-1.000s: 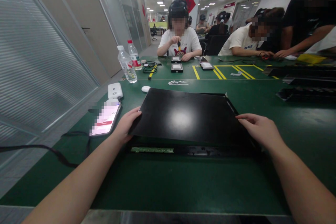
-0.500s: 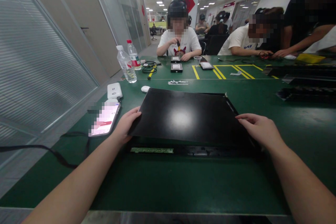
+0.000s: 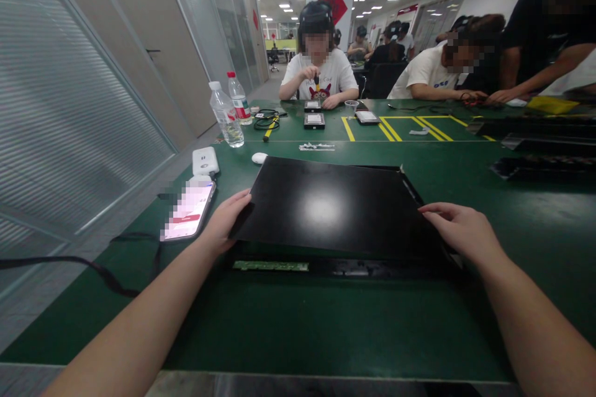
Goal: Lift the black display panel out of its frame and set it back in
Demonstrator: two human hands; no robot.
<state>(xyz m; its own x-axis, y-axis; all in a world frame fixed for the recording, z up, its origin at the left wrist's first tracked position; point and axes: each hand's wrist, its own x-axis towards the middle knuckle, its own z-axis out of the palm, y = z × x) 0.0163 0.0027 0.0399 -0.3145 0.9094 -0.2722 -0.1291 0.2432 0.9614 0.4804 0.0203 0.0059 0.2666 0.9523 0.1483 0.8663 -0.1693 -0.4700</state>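
Note:
A large flat black panel lies in front of me on the green table, its near edge lifted a little above a black frame with a green circuit strip. My left hand grips the panel's left edge, thumb on top and fingers under it. At the right edge, my right hand holds the panel with fingers curled around its side.
A lit phone, a white power bank and a black cable lie at the left. Two water bottles stand further back. Several people sit across the table with small devices. Black trays lie at the right.

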